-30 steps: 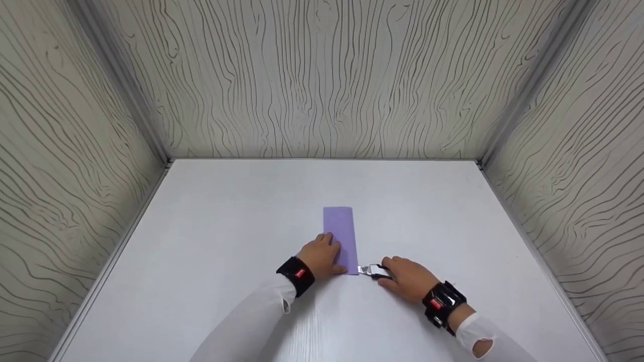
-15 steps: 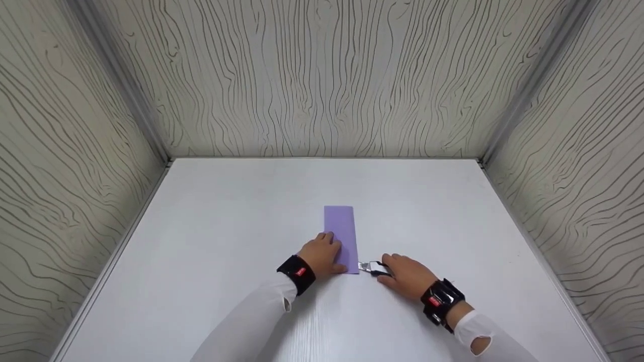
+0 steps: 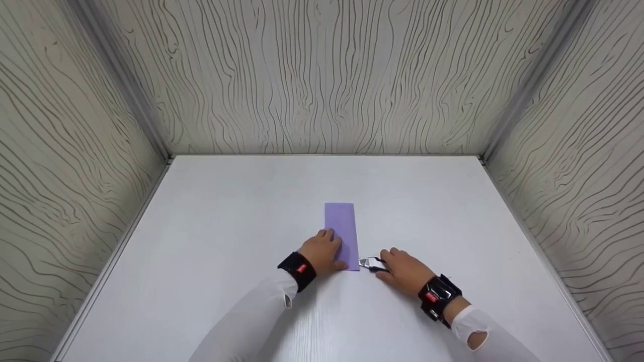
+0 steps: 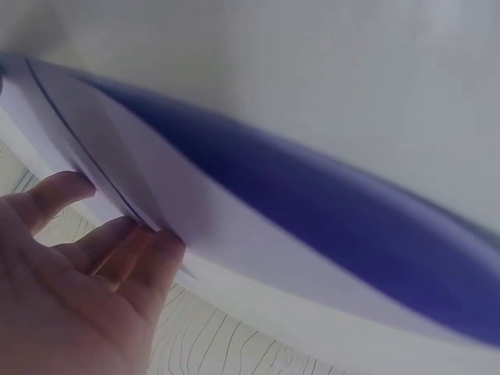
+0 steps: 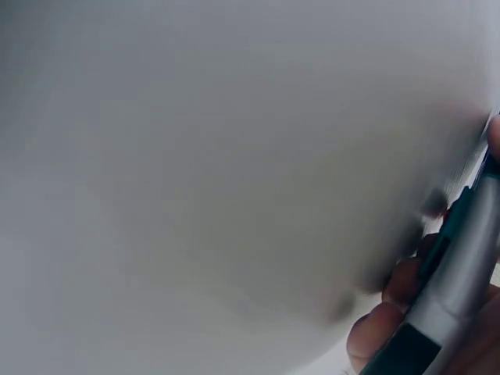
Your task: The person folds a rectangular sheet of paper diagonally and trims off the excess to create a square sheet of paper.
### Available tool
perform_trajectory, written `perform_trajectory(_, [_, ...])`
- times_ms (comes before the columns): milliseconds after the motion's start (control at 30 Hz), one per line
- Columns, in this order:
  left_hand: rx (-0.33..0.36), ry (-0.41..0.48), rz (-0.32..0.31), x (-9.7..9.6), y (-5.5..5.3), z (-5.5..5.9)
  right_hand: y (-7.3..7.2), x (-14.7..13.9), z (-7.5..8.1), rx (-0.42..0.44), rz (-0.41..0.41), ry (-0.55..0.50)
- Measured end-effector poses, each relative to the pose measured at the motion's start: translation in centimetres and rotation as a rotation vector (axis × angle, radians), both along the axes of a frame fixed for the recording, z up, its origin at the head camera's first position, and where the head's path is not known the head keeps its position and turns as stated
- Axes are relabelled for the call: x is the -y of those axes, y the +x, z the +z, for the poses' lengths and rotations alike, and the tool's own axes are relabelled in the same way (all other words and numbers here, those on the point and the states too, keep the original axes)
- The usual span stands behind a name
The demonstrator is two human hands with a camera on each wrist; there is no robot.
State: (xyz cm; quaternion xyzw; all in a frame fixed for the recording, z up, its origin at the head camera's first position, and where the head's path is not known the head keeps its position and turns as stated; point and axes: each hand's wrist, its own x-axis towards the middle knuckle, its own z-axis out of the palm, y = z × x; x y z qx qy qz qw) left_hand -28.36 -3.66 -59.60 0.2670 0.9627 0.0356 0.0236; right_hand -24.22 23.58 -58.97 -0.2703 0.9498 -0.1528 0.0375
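Note:
A folded strip of purple paper [image 3: 342, 221] lies lengthwise on the white table. My left hand [image 3: 321, 253] rests on the paper's lower left side and presses it down. In the left wrist view, the paper [image 4: 312, 211] bows up with a gap between its layers, and the fingertips touch its edge. My right hand [image 3: 406, 269] grips a plier-style hole punch [image 3: 371, 264] with a silver head and dark-edged handles. The punch's head meets the paper's right edge near the bottom corner. Whether paper sits inside the head is too small to tell.
The white table [image 3: 241, 191] is enclosed by wood-grain panels [image 3: 322, 75] at the back and both sides, with grey metal posts [image 3: 128, 95] at the corners. Black straps are worn on both wrists.
The punch has slid slightly farther up the paper's right edge, away from the bottom corner. My left hand keeps its place on the paper. The whole head view has shifted a little.

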Motion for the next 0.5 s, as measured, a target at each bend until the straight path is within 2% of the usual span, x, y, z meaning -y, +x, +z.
perform_trajectory(167, [-0.004, 0.009, -0.010, -0.02, -0.18, -0.40, -0.16, -0.31, -0.38, -0.029, 0.009, 0.008])
perform_trajectory(500, [0.000, 0.014, -0.008, 0.04, -0.20, -0.26, -0.25, 0.22, -0.44, 0.006, -0.019, 0.023])
